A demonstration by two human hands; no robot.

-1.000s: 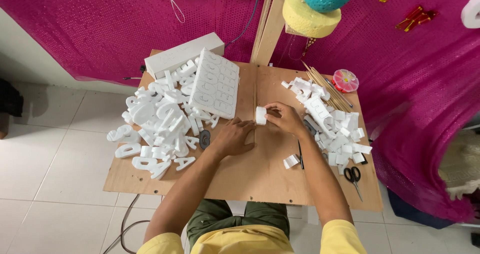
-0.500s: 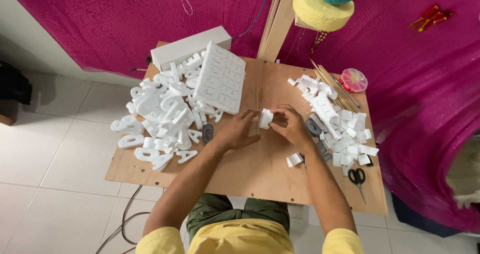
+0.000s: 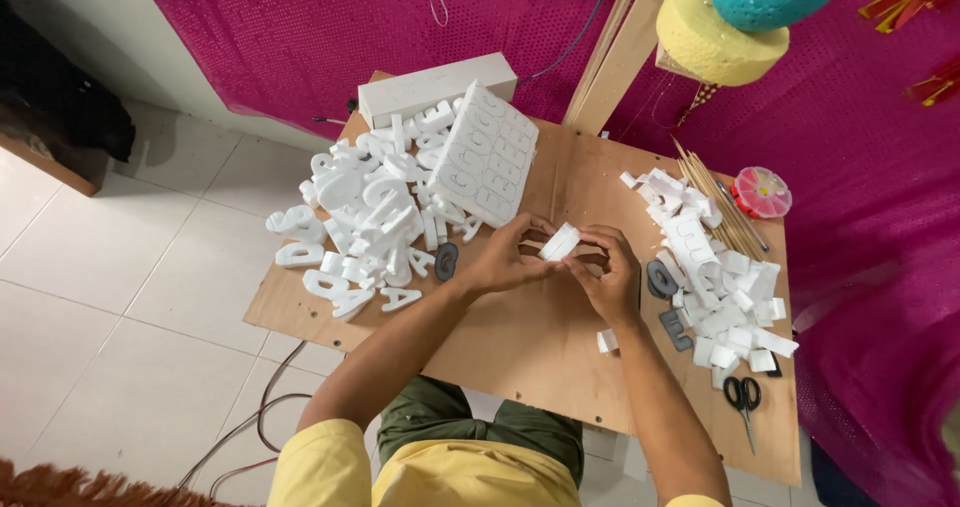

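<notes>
The brown cardboard worktop [image 3: 520,347] lies bare along its near edge and through the middle, from below the two hands to the near left corner; a hand could pass freely there. The left edge is blocked by a heap of white foam cut-out letters [image 3: 370,217], with a white foam slab of punched-out letters [image 3: 487,155] leaning on it and a long white foam block [image 3: 435,87] at the far left corner. Along the right edge lie a pile of white foam scraps [image 3: 715,277], a bundle of wooden skewers [image 3: 715,197] and black-handled scissors [image 3: 742,399]. A small white foam offcut [image 3: 606,341] sits alone in the open middle.
</notes>
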